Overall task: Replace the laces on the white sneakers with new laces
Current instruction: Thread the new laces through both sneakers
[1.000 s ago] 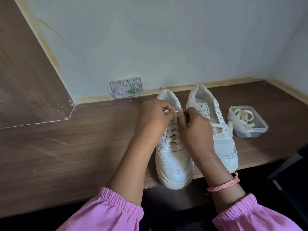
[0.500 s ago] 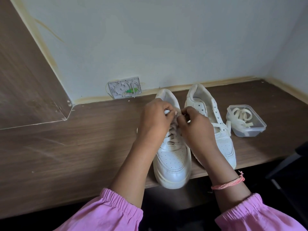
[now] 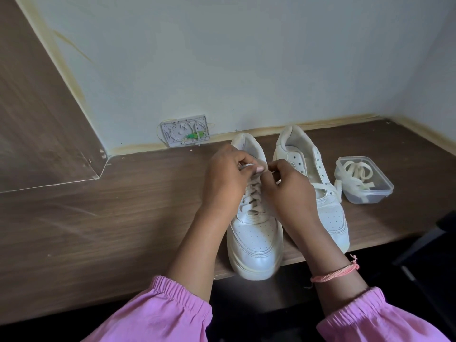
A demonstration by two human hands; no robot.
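Wall plate: a grey plate (image 3: 184,130) is sitting on the wall at the desk's back edge, left of the shoes and clear of the work.
Desk: the brown desk (image 3: 98,218) is offering wide bare room toward its left side; the right corner is tighter.
Left hand: the left hand (image 3: 228,180) is curling over the collar of the left sneaker, its fingers pinching a lace end.
Left sneaker: the left sneaker (image 3: 255,233) is lying heel to the wall, its toe overhanging the desk's front edge, so a hard tug toward the person could probably slide it off.
Lace: the lace (image 3: 253,197) is crossing the eyelets up the tongue; it is looking flat, soft and limp, best taken by its tip.
Right hand: the right hand (image 3: 290,191) is pinching the other lace end beside the left hand, the fingertips nearly meeting.
Right sneaker: the right sneaker (image 3: 328,211) is standing just beside the first, mostly unlaced, with one strap of lace across its lower eyelets.
Container: a clear plastic container (image 3: 381,193) is holding loose laces (image 3: 357,172) near the right sneaker, within easy reach.
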